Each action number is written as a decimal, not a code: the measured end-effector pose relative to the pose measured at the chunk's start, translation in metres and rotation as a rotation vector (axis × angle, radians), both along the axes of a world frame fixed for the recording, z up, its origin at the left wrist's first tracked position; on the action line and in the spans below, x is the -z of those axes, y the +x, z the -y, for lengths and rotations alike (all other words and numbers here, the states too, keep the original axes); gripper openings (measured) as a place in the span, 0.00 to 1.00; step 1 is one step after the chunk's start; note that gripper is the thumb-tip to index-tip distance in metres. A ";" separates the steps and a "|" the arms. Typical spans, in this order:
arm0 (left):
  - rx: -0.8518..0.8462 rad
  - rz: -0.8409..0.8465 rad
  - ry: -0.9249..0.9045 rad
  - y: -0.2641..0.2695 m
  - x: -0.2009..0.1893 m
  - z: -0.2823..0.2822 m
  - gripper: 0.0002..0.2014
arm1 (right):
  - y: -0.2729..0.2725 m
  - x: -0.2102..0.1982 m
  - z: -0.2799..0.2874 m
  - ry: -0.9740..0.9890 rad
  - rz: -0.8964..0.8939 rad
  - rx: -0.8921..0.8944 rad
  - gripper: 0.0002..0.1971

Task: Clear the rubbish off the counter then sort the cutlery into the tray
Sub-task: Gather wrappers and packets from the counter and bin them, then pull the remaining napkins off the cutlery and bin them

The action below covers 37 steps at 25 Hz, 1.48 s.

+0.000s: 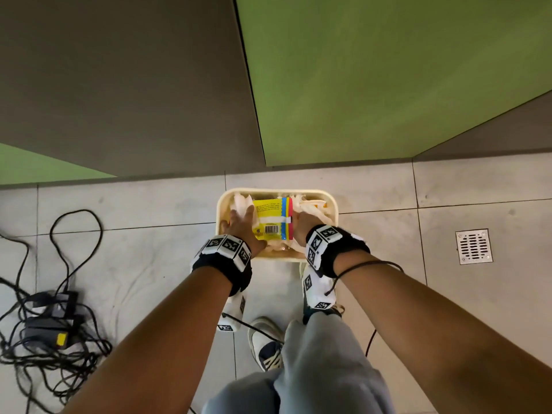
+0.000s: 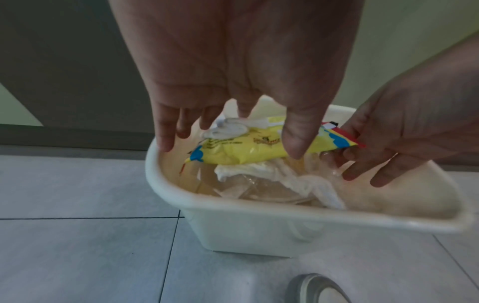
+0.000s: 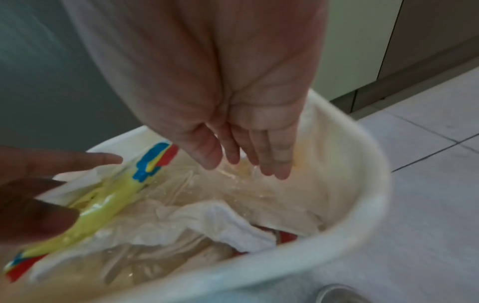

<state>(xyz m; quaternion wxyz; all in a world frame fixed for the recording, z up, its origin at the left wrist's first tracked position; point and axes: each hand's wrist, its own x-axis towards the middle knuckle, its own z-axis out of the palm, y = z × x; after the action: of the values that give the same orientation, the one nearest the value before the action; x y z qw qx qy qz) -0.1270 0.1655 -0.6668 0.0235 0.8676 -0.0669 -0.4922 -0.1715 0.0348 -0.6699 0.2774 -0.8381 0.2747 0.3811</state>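
Note:
A cream plastic bin (image 1: 221, 204) stands on the tiled floor in front of my feet. On top of its contents lies a yellow packet (image 1: 270, 219) with a blue and red end, resting on crumpled white tissues (image 2: 259, 170) and clear plastic. My left hand (image 1: 242, 222) reaches into the bin with straight fingers spread over the packet's left part. My right hand (image 1: 301, 222) hangs at the packet's red end, fingers straight and holding nothing. The wrist views show the packet (image 3: 108, 198) under the left hand (image 2: 230, 143) and the right hand (image 3: 246, 164) just above the rubbish.
Green and grey cabinet fronts (image 1: 358, 70) rise right behind the bin. A tangle of black cables and power bricks (image 1: 50, 318) lies on the floor to the left. A metal floor drain (image 1: 474, 246) sits to the right. My shoe (image 1: 265, 342) stands close behind the bin.

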 end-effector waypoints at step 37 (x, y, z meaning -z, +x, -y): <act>-0.125 0.723 -0.520 0.121 -0.672 0.062 0.27 | 0.096 -0.681 0.130 -0.031 0.903 0.028 0.13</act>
<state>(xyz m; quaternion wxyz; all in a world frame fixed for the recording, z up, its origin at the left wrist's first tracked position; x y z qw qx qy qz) -0.0061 0.1037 0.0049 0.2455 0.9515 -0.1398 -0.1221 -0.0757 -0.0947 0.0115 0.3620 -0.9206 0.1431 -0.0308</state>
